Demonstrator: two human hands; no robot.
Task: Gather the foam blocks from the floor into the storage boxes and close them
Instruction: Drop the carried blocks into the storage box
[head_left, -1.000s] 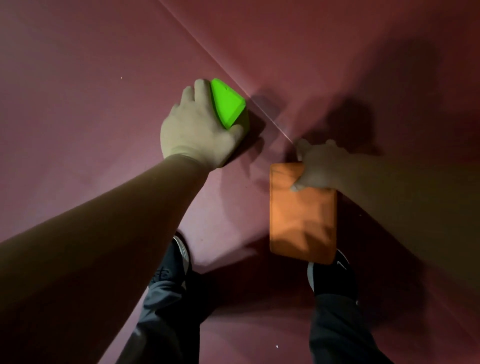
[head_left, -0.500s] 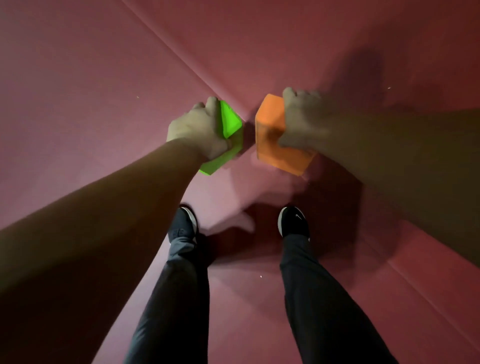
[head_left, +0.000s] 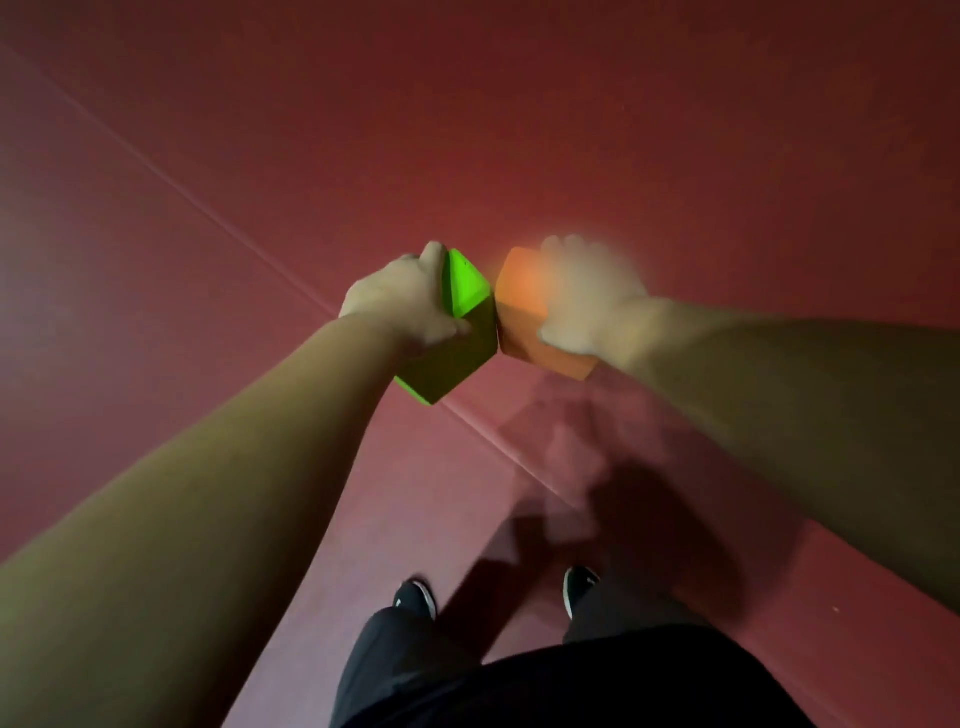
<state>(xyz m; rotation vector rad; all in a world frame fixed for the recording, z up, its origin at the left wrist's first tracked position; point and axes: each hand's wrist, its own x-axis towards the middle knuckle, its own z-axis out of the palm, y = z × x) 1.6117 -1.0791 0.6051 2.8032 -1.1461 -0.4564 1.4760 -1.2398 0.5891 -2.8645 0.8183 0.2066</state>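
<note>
While both are held up off the floor, the green block (head_left: 452, 364) sits in the left hand (head_left: 400, 304), with fingers curled over its far side and the thumb pressed on its near face. It is bright green and angular, its flat faces meeting at sharp ridges, with a lit triangular face on top. Just right of it, the orange block (head_left: 519, 312), rounded at the corners and smeared by blur, is gripped by the right hand (head_left: 587, 296). Between the hands the blocks' inner edges touch or nearly touch. Beneath the hands lies a dark red floor (head_left: 623, 130) crossed by a thin diagonal seam (head_left: 208, 208). Nearer the body are black shoes (head_left: 415, 597) and dark trousers (head_left: 519, 686).
</note>
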